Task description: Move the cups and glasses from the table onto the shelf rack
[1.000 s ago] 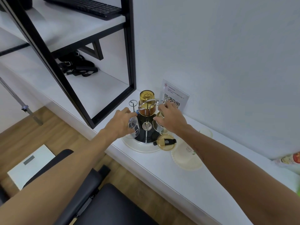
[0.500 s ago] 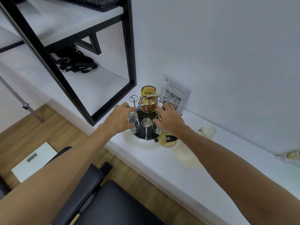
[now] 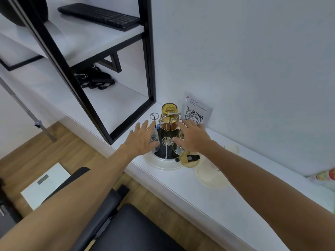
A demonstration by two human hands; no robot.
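Two clear glasses hang on the wire cup rack (image 3: 167, 124): left glass (image 3: 155, 140) under the spread left hand (image 3: 143, 138), right glass (image 3: 178, 145) beside the spread right hand (image 3: 193, 136), neither gripped. An amber glass (image 3: 169, 111) tops the rack. An amber lid (image 3: 188, 159), cream plate (image 3: 212, 175) and QR sign (image 3: 196, 111) crowd the white bench (image 3: 208, 201) near the wall; a black shelf frame (image 3: 150, 69) stands left.

Two clear glasses (image 3: 155, 140) (image 3: 178, 144) inverted on wire rack (image 3: 166, 140), flanking its centre post; amber glass (image 3: 169, 110) inverted at rack's far side.
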